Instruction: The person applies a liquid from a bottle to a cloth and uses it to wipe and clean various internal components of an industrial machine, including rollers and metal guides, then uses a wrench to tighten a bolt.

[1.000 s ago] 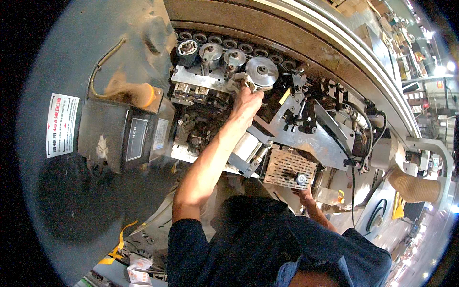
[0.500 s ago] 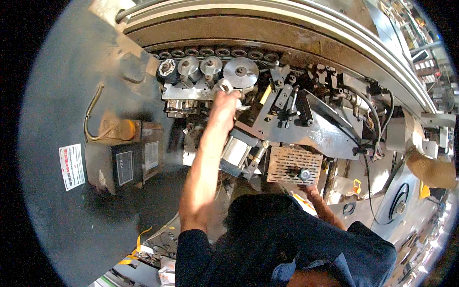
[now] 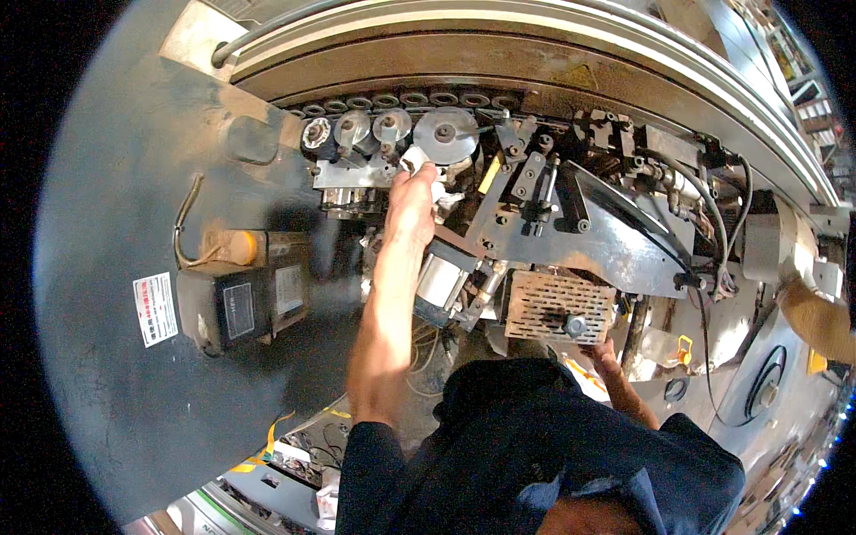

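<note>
My left hand point(image 3: 412, 205) is closed on a crumpled white cloth point(image 3: 414, 160), whose loose end sticks out beside the fingers. The cloth is at the lower left edge of a shiny round metal disc point(image 3: 444, 134); whether it touches the disc I cannot tell. Smaller rollers point(image 3: 355, 130) stand in a row left of the disc. My right hand point(image 3: 604, 353) is at the lower right corner of a slotted metal cover point(image 3: 557, 305) with a dark knob. Its fingers are mostly hidden there, so their grip does not show.
A dark angled metal plate point(image 3: 588, 241) with brackets lies right of my left hand, with black hoses point(image 3: 744, 209) beyond. A dark box with an orange cap point(image 3: 241, 247) stands on the left. A long beam point(image 3: 499, 58) runs across the back.
My left hand has drawn back slightly toward me, still with the cloth by the disc. The view has shifted a little. My right hand stays by the slotted cover.
</note>
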Motion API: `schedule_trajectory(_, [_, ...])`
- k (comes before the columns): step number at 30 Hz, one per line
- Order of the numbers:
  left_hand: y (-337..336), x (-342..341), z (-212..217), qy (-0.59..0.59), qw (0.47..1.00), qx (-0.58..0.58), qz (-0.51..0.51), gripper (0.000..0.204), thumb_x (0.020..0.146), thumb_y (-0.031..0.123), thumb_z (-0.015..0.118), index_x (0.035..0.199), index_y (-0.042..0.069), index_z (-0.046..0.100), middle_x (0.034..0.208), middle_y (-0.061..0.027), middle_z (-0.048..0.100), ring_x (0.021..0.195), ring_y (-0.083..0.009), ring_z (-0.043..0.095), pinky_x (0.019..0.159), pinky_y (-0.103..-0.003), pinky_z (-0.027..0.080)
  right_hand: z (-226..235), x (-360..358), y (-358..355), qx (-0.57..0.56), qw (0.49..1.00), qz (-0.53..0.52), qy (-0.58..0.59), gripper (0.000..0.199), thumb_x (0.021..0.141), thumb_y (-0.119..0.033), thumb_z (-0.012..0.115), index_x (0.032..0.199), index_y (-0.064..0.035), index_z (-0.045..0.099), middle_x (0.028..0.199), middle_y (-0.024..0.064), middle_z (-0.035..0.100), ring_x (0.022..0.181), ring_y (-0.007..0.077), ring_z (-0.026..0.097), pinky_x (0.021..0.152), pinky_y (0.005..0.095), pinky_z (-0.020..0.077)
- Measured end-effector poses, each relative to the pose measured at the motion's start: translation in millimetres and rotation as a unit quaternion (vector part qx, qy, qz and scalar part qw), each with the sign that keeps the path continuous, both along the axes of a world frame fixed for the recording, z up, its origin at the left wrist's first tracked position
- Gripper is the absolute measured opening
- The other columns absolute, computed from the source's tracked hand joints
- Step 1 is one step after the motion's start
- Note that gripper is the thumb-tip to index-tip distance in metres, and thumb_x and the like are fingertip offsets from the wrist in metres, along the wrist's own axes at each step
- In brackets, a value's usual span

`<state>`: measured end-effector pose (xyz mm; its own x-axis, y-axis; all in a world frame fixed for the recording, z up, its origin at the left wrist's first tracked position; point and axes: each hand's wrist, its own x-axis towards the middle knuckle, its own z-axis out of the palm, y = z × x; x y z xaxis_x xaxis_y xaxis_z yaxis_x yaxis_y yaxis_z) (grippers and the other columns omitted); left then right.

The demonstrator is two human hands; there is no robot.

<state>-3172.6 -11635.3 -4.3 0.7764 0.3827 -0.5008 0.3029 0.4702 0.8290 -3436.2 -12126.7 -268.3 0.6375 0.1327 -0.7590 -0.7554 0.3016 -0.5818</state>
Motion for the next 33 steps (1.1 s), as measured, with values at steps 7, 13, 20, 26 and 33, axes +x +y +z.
schedule_trajectory(7, [12,9,-13,-0.032,0.999,-0.025,0.009,0.025,0.094,0.012,0.057,0.115,-0.004,0.057,0.108,-0.0084,0.064,0.098,-0.0212,0.062,0.090,-0.037,0.046,-20,3,-4,0.132,0.981,-0.057,-0.129,0.040,0.084,-0.017,0.070,0.120,-0.0022,0.058,0.103,0.0106,0.069,0.112,0.0314,0.060,0.084,0.0449,0.0550])
schedule_trajectory(13, [1,3,-20,-0.036,0.999,-0.023,0.026,0.018,0.095,0.011,0.058,0.110,0.001,0.059,0.101,-0.0072,0.066,0.089,-0.0185,0.063,0.079,-0.034,0.049,-12,14,3,-0.098,0.995,0.001,-0.002,0.033,0.085,-0.016,0.069,0.114,-0.0025,0.062,0.105,0.0081,0.069,0.089,0.0195,0.068,0.074,0.0346,0.0574])
schedule_trajectory(20, [2,-8,-6,-0.047,0.997,-0.033,0.043,0.020,0.096,0.012,0.056,0.112,0.001,0.058,0.102,-0.0085,0.066,0.087,-0.0199,0.065,0.078,-0.036,0.052,-16,-10,-27,-0.022,0.998,0.041,-0.035,0.067,0.085,-0.028,0.073,0.138,-0.0100,0.038,0.120,0.0112,0.063,0.098,0.0258,0.066,0.077,0.0395,0.0563])
schedule_trajectory(26, [-4,-15,7,-0.050,0.998,-0.025,0.031,0.029,0.096,0.014,0.058,0.122,0.001,0.059,0.113,-0.0101,0.066,0.100,-0.0190,0.063,0.088,-0.033,0.048,-12,7,-10,0.020,0.982,-0.101,0.156,0.056,0.089,-0.029,0.065,0.136,-0.0096,0.041,0.124,0.0137,0.059,0.100,0.0309,0.064,0.077,0.0445,0.0550])
schedule_trajectory(33, [0,-2,-2,0.012,1.000,0.015,-0.007,0.024,0.096,0.017,0.057,0.112,-0.001,0.059,0.101,-0.0086,0.065,0.088,-0.0195,0.062,0.079,-0.034,0.048,23,27,16,-0.027,0.997,-0.028,-0.073,0.035,0.088,-0.016,0.065,0.119,-0.0024,0.059,0.102,0.0079,0.070,0.083,0.0216,0.069,0.066,0.0369,0.0562])
